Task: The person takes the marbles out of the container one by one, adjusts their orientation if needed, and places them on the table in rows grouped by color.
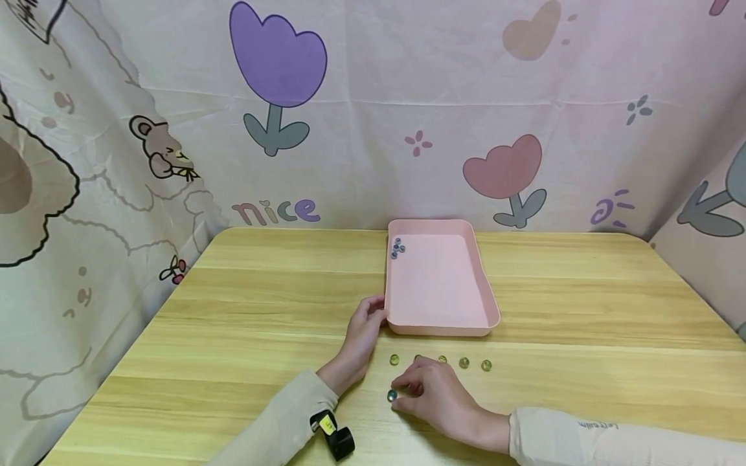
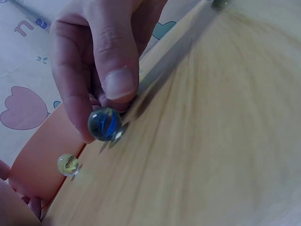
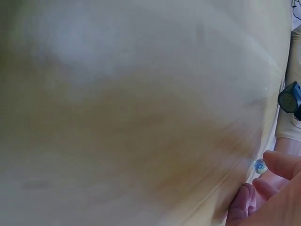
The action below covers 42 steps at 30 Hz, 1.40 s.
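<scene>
My right hand (image 1: 438, 396) is low over the table, pinching a clear glass marble with blue streaks (image 1: 392, 395) between thumb and fingertips. In the left wrist view this marble (image 2: 105, 124) shows at the fingertips, just over its shadow. Beside the pink tray (image 1: 443, 330), my left hand (image 1: 362, 333) touches the near left corner with relaxed fingers; its fingertips are partly hidden along the wall. A row of several yellow-green marbles (image 1: 463, 363) lies between the tray and my right hand, which partly covers one of them.
Several blue marbles (image 1: 397, 248) sit together by the tray's far left wall. A black wrist camera (image 1: 335, 435) is strapped to my left sleeve. The wooden table (image 1: 262, 291) ends at a patterned cloth backdrop (image 1: 373, 181).
</scene>
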### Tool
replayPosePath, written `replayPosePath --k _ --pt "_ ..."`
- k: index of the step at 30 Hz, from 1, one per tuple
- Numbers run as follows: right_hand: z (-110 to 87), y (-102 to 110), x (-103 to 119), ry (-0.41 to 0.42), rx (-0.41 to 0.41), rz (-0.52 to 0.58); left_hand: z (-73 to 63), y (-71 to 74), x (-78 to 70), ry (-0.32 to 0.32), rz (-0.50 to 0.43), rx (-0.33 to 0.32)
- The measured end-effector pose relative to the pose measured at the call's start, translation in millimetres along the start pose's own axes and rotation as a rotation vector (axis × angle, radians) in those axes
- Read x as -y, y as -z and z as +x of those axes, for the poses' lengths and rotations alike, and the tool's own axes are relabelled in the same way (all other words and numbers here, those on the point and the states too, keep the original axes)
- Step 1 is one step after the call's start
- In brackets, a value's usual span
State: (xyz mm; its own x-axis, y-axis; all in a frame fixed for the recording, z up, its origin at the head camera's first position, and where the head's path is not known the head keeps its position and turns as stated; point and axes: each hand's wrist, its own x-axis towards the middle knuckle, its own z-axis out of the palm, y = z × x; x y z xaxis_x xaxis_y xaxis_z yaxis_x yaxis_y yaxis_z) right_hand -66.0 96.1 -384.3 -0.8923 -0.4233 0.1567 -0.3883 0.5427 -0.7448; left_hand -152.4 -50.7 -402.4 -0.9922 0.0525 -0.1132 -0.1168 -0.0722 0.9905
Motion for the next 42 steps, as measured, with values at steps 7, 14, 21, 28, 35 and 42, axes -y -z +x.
replayPosePath --k 7,14,21,28,35,42 --pt "-2.0 1.9 0.7 -0.015 0.002 -0.001 -0.2 0.5 -0.4 -0.015 -0.007 0.003" --pt "-7.1 6.4 2.8 -0.05 0.014 0.034 -0.6 1.1 -0.3 -0.012 0.003 -0.002" --pt "-12.6 9.1 3.6 -0.118 0.023 0.062 -0.7 1.5 0.4 -0.002 0.003 -0.01" --pt "-16.9 15.0 6.6 -0.171 0.01 0.071 -2.4 0.5 -0.8 -0.005 -0.004 0.003" --pt "-13.0 22.8 11.9 -0.217 -0.021 0.091 -2.6 0.6 -1.5 -0.016 -0.01 0.007" --pt "-2.7 33.9 14.9 -0.167 -0.096 0.152 -1.9 1.0 -0.2 -0.012 -0.01 0.006"
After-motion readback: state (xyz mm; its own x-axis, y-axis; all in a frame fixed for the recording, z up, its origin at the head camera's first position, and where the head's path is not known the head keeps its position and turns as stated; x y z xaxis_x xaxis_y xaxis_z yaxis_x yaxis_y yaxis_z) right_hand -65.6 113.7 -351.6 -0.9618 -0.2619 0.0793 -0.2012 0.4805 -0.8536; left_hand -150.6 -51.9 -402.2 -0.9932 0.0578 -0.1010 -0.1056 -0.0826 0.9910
